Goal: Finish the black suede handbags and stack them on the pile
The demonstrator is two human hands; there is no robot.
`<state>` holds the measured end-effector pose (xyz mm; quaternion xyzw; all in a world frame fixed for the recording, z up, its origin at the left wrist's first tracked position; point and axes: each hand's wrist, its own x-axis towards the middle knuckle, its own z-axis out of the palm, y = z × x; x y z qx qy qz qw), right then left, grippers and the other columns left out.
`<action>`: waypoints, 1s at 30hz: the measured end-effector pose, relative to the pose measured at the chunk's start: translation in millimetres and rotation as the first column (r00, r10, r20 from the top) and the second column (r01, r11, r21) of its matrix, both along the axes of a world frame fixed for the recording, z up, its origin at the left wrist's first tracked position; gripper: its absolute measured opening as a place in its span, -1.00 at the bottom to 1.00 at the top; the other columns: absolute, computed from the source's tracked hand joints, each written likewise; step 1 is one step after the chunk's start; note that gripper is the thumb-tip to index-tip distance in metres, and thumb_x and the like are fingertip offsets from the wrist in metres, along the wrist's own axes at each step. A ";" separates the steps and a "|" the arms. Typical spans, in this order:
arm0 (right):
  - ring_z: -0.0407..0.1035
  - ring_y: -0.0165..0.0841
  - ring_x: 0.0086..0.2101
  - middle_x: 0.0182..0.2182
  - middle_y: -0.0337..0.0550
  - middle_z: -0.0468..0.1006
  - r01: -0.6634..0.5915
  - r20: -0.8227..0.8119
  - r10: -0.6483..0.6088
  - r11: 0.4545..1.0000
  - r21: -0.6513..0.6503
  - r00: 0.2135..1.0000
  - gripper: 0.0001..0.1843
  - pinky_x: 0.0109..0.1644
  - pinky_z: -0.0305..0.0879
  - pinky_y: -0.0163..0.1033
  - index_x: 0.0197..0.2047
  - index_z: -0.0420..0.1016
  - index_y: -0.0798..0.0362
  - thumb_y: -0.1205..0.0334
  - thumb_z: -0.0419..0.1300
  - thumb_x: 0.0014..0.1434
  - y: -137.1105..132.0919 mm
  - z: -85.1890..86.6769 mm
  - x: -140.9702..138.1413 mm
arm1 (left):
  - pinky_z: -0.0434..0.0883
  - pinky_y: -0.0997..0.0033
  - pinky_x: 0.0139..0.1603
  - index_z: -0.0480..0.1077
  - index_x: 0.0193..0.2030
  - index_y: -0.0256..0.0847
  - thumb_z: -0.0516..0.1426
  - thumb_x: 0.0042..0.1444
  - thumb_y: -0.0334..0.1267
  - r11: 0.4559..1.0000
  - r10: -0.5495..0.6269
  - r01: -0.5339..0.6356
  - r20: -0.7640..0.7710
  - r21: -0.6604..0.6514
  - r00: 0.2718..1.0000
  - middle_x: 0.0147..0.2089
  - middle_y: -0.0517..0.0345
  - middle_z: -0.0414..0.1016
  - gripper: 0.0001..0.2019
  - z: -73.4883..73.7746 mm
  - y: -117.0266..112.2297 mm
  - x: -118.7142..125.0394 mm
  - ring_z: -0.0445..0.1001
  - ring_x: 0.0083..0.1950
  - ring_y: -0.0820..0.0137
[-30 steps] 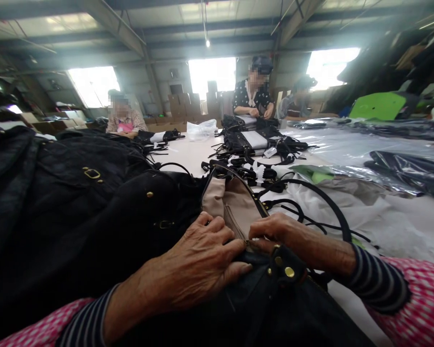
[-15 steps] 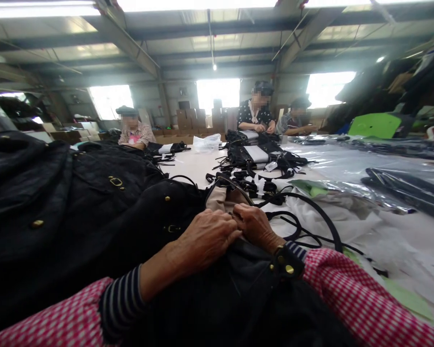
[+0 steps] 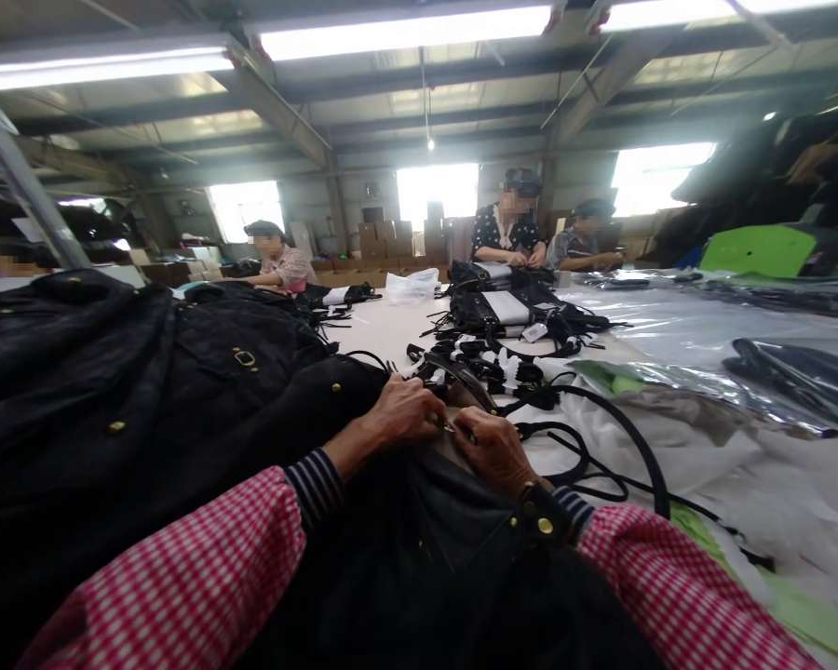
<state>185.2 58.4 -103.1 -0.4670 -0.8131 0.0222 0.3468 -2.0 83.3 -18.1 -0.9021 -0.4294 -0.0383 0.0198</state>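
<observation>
A black bag [image 3: 419,549] with gold studs lies in front of me, its top opening between my hands. My left hand [image 3: 406,411] is closed at the far left side of that opening, fingertips pinched on the bag's edge. Facing it, my right hand [image 3: 493,448] has its fingers curled on the right side of the opening. A small shiny metal piece [image 3: 449,427] shows between the fingertips, too small to name. Some light lining shows below it. A black strap [image 3: 625,423] loops out to the right of my right hand.
More black bags [image 3: 202,372] are heaped on the left. Across the white table [image 3: 384,326] lie stacked black bags [image 3: 513,307] with white wraps. Clear plastic [image 3: 670,312], crumpled white paper [image 3: 677,447] and a green chair back [image 3: 758,251] are on the right. Several people sit beyond.
My left hand has shifted back and now pinches at the opening, apart from my right hand. The beige lining is less exposed. The view has tilted slightly.
</observation>
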 end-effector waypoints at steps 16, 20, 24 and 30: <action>0.52 -0.21 -0.28 -0.29 -0.09 0.61 0.321 0.333 -0.211 0.890 -0.324 0.919 -0.71 -0.30 0.08 -0.24 0.04 0.31 0.03 0.09 -0.09 0.43 -19.0 56.2 8.7 | 0.35 0.48 -0.27 0.63 -0.33 -0.20 0.19 0.04 -0.27 0.950 0.227 -0.061 0.541 -0.307 0.810 -0.34 0.19 0.61 -0.84 -27.9 13.7 -0.5 0.50 -0.26 0.37; 0.55 -0.15 -0.25 -0.26 0.05 0.64 0.391 0.618 -0.179 0.892 -0.225 0.765 -0.54 -0.32 0.04 -0.20 -0.12 0.43 0.03 0.07 -0.25 0.49 -21.9 70.3 12.8 | 0.32 0.50 -0.33 0.60 -0.37 -0.24 0.18 0.00 -0.31 0.941 0.237 -0.049 0.549 -0.336 0.801 -0.37 0.17 0.59 -0.85 -26.9 16.2 -2.7 0.49 -0.30 0.39; 0.55 -0.20 -0.26 -0.31 0.03 0.63 0.295 0.672 -0.061 0.925 -0.240 0.738 -0.55 -0.32 0.02 -0.19 -0.22 0.48 0.06 0.12 -0.17 0.49 -24.8 79.6 10.2 | 0.33 0.48 -0.31 0.60 -0.34 -0.24 0.15 0.04 -0.31 0.938 0.253 -0.072 0.530 -0.338 0.810 -0.34 0.15 0.58 -0.83 -27.4 18.6 -3.1 0.48 -0.27 0.37; 0.53 -0.24 -0.32 -0.34 -0.01 0.62 0.164 0.677 0.131 0.921 -0.354 0.724 -0.57 -0.37 -0.04 -0.20 -0.36 0.50 0.06 0.14 -0.06 0.44 -31.7 84.4 10.6 | 0.34 0.43 -0.21 0.56 -0.37 -0.21 0.11 0.09 -0.31 0.933 0.270 -0.103 0.482 -0.344 0.834 -0.29 0.13 0.58 -0.82 -25.3 17.3 0.4 0.49 -0.20 0.32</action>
